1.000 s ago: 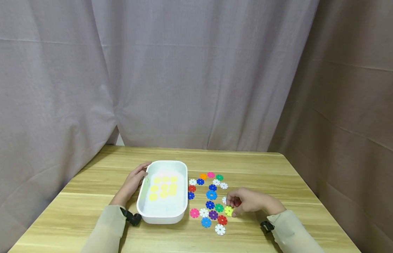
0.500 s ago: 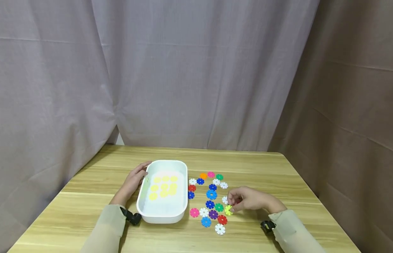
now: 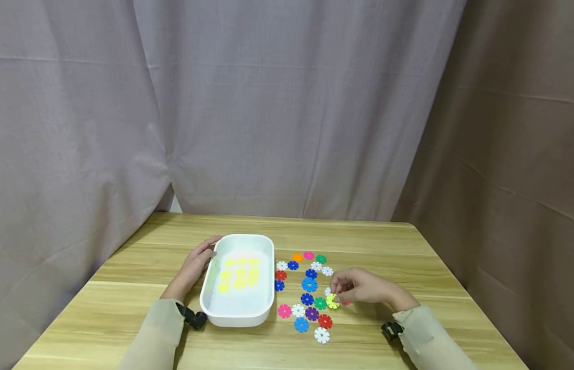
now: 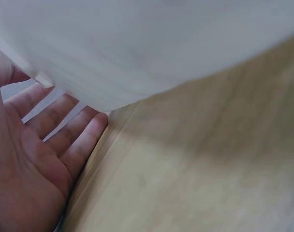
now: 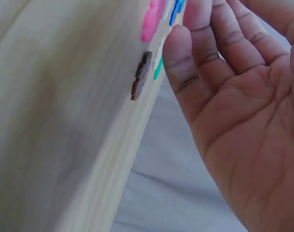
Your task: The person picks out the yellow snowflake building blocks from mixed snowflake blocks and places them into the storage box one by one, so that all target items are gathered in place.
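My left hand (image 3: 192,269) grips the left side of a white plastic tray (image 3: 237,321); in the left wrist view, its fingers (image 4: 69,128) lie against the outer wall and the thumb is at the rim. Several yellow discs (image 3: 224,287) lie inside. My right hand (image 3: 363,287) pinches a yellow snowflake disc (image 3: 333,302) between thumb and fingertips, beside a green disc (image 3: 320,303). That yellow disc is hidden in the right wrist view, where a brown disc (image 5: 141,77) and a pink disc (image 5: 152,21) lie on the table near the thumb.
Several coloured snowflake discs lie on the wooden table (image 3: 250,349) right of the tray, among them an orange disc (image 3: 298,257), a purple disc (image 3: 312,314) and a white disc (image 3: 321,335). A grey curtain (image 3: 287,113) hangs behind and beside the table.
My right hand has shifted slightly up and back, and the yellow disc has moved with it towards the upper left. My left hand and the tray have stayed put.
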`<state>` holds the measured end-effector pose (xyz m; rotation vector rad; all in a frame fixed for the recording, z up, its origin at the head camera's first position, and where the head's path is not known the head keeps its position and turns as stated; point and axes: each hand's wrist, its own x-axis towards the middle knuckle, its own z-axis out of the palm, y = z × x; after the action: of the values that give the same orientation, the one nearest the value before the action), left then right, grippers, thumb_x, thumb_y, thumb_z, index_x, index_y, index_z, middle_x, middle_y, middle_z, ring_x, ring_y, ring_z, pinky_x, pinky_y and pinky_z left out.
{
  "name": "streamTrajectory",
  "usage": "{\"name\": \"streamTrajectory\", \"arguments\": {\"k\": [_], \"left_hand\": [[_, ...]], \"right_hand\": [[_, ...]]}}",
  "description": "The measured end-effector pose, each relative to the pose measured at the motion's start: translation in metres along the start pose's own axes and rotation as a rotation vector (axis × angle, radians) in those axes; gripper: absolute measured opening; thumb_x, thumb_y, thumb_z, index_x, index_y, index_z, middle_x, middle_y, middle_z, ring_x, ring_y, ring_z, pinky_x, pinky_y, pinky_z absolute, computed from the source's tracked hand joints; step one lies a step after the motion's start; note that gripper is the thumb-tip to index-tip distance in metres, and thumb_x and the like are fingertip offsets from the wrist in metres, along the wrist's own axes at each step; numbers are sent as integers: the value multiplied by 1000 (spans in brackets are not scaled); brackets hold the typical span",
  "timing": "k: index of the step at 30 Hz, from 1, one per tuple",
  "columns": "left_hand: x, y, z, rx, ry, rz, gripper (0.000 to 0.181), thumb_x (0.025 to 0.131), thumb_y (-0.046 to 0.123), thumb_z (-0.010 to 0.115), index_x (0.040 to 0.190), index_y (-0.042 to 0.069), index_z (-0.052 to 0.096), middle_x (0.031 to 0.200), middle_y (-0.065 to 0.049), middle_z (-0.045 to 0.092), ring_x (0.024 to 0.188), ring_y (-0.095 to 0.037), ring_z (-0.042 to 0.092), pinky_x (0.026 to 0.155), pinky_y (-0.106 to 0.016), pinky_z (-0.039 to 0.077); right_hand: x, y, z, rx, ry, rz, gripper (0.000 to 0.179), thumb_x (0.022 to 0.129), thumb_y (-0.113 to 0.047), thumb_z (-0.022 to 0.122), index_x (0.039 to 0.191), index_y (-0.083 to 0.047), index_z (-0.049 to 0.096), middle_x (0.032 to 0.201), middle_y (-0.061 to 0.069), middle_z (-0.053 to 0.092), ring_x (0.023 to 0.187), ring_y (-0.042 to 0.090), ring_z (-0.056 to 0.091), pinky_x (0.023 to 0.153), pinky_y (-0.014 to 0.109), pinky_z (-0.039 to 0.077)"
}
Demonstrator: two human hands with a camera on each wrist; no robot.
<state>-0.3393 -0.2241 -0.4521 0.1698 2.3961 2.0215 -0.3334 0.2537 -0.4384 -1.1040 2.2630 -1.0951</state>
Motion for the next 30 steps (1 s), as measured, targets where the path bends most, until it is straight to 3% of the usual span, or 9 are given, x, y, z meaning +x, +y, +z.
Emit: {"name": "streamTrajectory", "arguments": {"k": [6,14,21,30], "left_hand": [[3,-8,-2,2,16,15,51,102,16,44,153,14,43,158,-16,37,140,-32,42,102,-29,46],[3,-7,0,-1,19,17,50,103,14,44,153,12,43,159,-16,36,141,-32,41,103,-29,45],[4,-8,1,-14,9,23,51,103,15,44,154,11,42,159,-16,36,140,-33,42,103,-30,46],[5,-10,1,-25,22,31,50,102,13,44,153,11,43,156,-18,39,138,-34,44,98,-26,48]], "right_hand": [[8,-6,0,-15,12,-16,12,93,-16,72,102,-10,66,87,2,68,74,10,60,63,24,54],[33,-21,1,-75,2,-80,11,93,-22,72,101,-16,66,91,-2,67,83,15,63,74,32,58],[67,-45,1,-126,7,-169,11,93,-22,73,101,-17,67,91,-4,68,84,13,64,74,32,58],[120,-73,3,-116,-8,-186,10,92,-20,74,99,-18,68,90,-4,69,85,14,65,75,31,58]]}}
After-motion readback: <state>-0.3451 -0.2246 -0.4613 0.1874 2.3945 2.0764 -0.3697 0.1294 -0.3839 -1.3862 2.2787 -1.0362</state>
